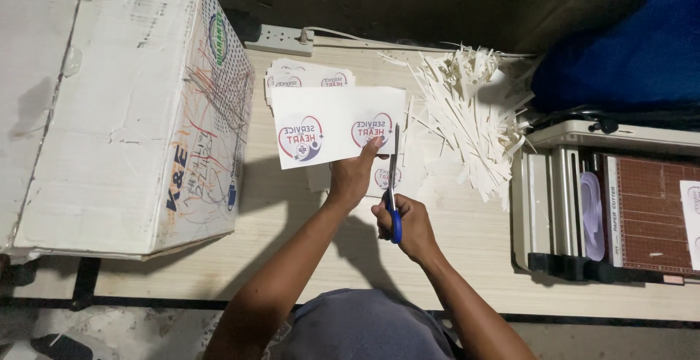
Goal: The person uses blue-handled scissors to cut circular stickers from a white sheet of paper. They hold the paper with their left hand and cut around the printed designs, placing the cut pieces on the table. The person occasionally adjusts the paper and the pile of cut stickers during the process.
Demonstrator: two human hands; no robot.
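- Our left hand pinches the printed sheet by its near edge, above the table.
- Our right hand grips the blue-handled scissors, blades at the sheet's right side.
- Cut pieces stacked far; paper strips piled right, so trimming looks well underway.
- Two emblems remain on this sheet.

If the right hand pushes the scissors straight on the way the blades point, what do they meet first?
The right hand aims the blue-handled scissors away from the body, blades at the right edge of the white printed sheet held by the left hand. That sheet comes first, probably.
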